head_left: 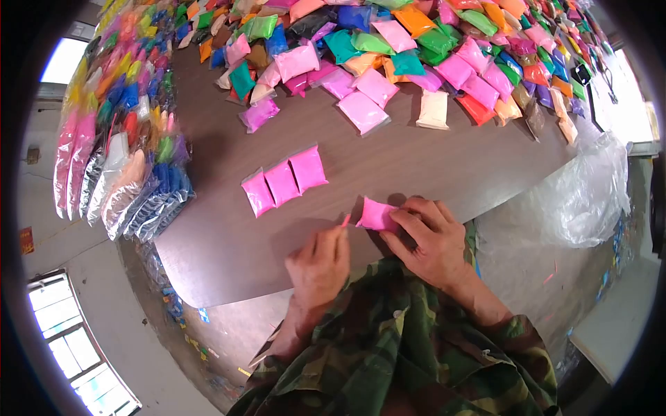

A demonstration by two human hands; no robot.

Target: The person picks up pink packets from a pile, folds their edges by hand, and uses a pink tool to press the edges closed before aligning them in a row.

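Note:
My right hand (430,236) grips a small bright pink packet (378,214) by its right end, just above the table's near edge. To its left, my left hand (319,262) is closed in a pinch on a thin pink strip (346,220), a short gap away from the packet. Farther up and left on the brown table (229,236), a row of three pink packets (283,182) lies side by side, tilted, touched by neither hand.
A large heap of colourful packets (364,107) covers the far side of the table. Long clear bags of coloured packets (125,152) hang over the left edge. Crumpled clear plastic (590,194) lies at the right edge.

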